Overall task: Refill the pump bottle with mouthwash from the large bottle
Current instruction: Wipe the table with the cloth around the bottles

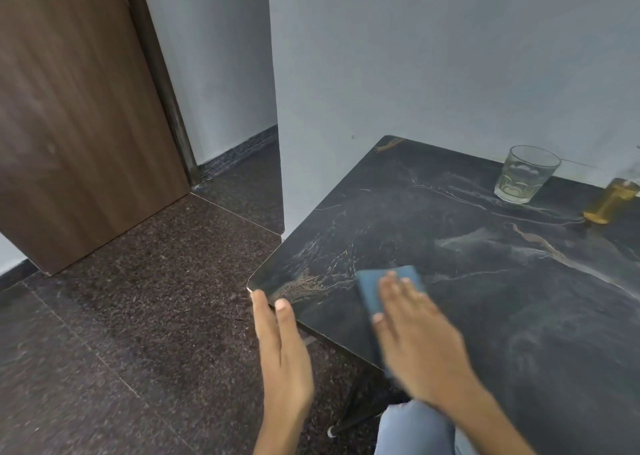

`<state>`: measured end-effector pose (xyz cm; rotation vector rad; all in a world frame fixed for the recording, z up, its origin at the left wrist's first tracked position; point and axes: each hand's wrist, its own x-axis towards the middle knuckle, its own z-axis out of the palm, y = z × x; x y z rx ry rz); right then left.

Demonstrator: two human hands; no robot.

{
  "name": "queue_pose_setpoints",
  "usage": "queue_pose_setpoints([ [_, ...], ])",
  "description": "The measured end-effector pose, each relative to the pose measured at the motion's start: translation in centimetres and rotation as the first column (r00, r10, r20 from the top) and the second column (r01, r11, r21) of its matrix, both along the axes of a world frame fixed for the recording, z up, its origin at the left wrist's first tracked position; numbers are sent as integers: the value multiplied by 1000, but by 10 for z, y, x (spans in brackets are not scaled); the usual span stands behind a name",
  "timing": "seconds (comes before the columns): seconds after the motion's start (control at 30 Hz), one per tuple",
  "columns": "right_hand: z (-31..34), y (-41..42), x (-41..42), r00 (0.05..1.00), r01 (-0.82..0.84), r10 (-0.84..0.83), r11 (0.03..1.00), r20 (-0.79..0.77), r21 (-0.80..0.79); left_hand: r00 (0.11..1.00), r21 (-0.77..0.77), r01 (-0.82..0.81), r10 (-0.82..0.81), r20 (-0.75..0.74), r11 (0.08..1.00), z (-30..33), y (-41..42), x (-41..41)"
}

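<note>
A bottle with amber liquid stands at the right edge of the view on the dark marble table; its top is cut off, so I cannot tell which bottle it is. My right hand lies flat with straight fingers on a blue cloth near the table's front left corner. My left hand rests with straight fingers against that corner edge, holding nothing.
An empty clear glass stands at the back of the table near the wall. A wooden door is at the left, over a dark speckled floor. My knee in jeans is below the table edge.
</note>
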<state>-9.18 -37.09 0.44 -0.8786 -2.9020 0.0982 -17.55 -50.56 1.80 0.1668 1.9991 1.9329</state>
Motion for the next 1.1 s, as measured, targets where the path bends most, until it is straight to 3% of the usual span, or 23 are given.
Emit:
queue_pose_setpoints([
  [0.13, 9, 64, -14, 940, 339, -336, 939, 57, -58, 999, 9, 48, -48, -5, 999, 2, 5, 11],
  [0.2, 9, 74, -43, 926, 378, -374, 923, 58, -76, 998, 12, 65, -65, -9, 998, 3, 6, 16],
  [0.4, -1, 19, -59, 1000, -10, 9, 999, -28, -32, 994, -22, 104, -105, -24, 994, -1, 7, 23],
  [0.5, -3, -17, -5, 997, -59, 60, 998, -54, 17, 992, -43, 107, -109, -62, 993, -7, 10, 24],
  [0.63, -3, -18, 89, 985, 169, -170, 985, -24, -19, 982, -89, 102, -115, -147, 991, -14, 18, 36],
  [0.73, 7, 18, 135, 925, 379, -378, 926, 26, 1, 957, -94, 136, -156, -245, 986, -17, 28, 49],
  [0.9, 11, 91, 110, 771, 636, -635, 771, 48, -24, 897, -226, 211, -281, -341, 951, -21, 45, 64],
  [1.0, 8, 90, 58, 839, 543, -544, 837, 12, -65, 847, -369, 234, -376, -377, 899, -20, 50, 70],
  [1.1, 0, 43, 34, 961, 273, -275, 959, -27, -72, 790, -459, 231, -441, -426, 858, -20, 51, 73],
])
